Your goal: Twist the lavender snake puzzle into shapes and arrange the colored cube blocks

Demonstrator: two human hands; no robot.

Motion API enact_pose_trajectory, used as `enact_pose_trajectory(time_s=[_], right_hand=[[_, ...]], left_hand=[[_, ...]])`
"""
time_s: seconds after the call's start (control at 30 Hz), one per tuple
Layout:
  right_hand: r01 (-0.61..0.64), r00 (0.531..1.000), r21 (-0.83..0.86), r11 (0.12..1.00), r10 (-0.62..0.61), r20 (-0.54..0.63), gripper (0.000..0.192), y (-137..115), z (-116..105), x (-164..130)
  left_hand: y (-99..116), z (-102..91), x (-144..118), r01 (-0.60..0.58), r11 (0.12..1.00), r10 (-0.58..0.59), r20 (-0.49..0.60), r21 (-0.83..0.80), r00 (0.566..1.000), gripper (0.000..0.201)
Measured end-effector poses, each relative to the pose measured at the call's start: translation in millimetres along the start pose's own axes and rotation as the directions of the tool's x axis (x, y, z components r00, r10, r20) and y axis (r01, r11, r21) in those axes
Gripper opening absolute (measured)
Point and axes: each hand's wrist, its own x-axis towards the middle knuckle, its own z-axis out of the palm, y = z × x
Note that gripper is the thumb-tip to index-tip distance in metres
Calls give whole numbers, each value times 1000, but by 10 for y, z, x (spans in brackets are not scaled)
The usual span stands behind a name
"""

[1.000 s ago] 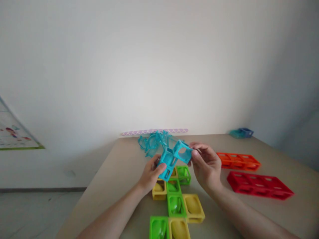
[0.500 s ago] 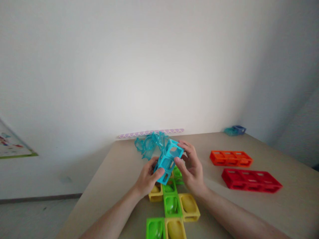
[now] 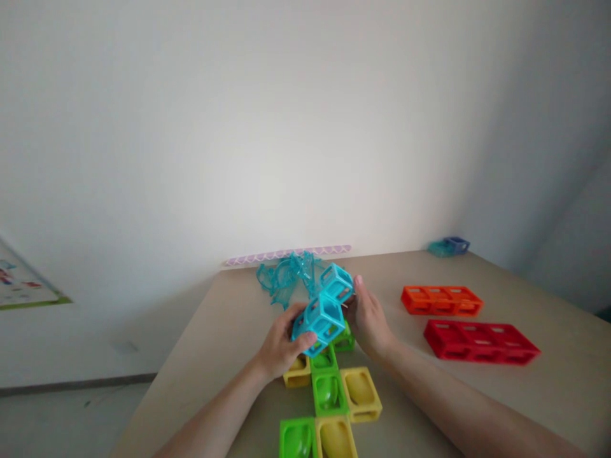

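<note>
Blue cubes (image 3: 323,315) turned, left grip (image 3: 282,340) clasping them, right grip (image 3: 372,321) too hidden to tell.

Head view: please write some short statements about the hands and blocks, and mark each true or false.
1. The left hand holds light-blue cubes. True.
2. The red row lies beyond the orange row. False: the red row is nearer than the orange row.
3. The right hand holds the red row. False: the right hand is raised beside the light-blue cubes.
4. At the bottom edge, a green cube lies beside a yellow cube. True.
</note>
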Motion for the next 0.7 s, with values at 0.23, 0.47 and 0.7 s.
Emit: enact_pose_trajectory(time_s=[0.23,0.47,0.7], right_hand=[[-54,998,-5,999,54,-42,51,-46,36,-10],[181,958,-136,974,-206,-198,52,-135,-19,-17],[261,961,-273,926,-275,-14,49,-185,19,-80]], left_hand=[[-5,-1,-9,27,1000,-27,10,-6,1000,49],[-4,-9,0,23,1000,-23,-6,9,1000,48],[-10,0,0,14,1000,-14,-37,-1,999,43]])
